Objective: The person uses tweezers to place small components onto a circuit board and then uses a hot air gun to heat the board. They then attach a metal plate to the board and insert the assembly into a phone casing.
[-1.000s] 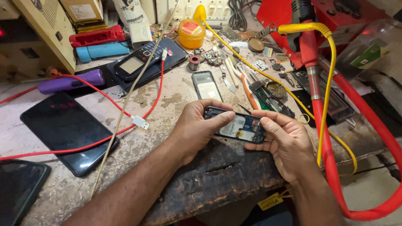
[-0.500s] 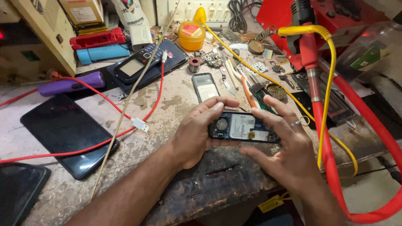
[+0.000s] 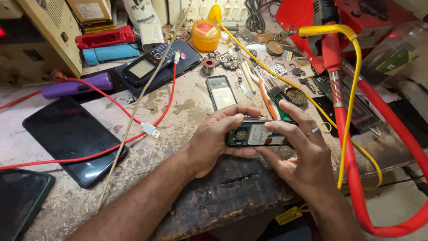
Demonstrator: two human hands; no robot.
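I saw both hands gripping one small opened phone (image 3: 256, 134) just above the near edge of the worn surface (image 3: 178, 147). The left hand (image 3: 216, 140) was wrapped around its left end. The right hand (image 3: 301, 154) held the right end, fingers curled over the top. A phone back cover (image 3: 221, 92) lay just beyond. A big dark phone (image 3: 71, 138) lay far left, with a red cable (image 3: 120, 105) across it.

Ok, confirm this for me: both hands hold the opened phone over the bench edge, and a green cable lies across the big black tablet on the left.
Not quite: the cable crossing the tablet is red, as the head view shows. Both the left hand and the right hand do hold the opened phone over the bench edge.
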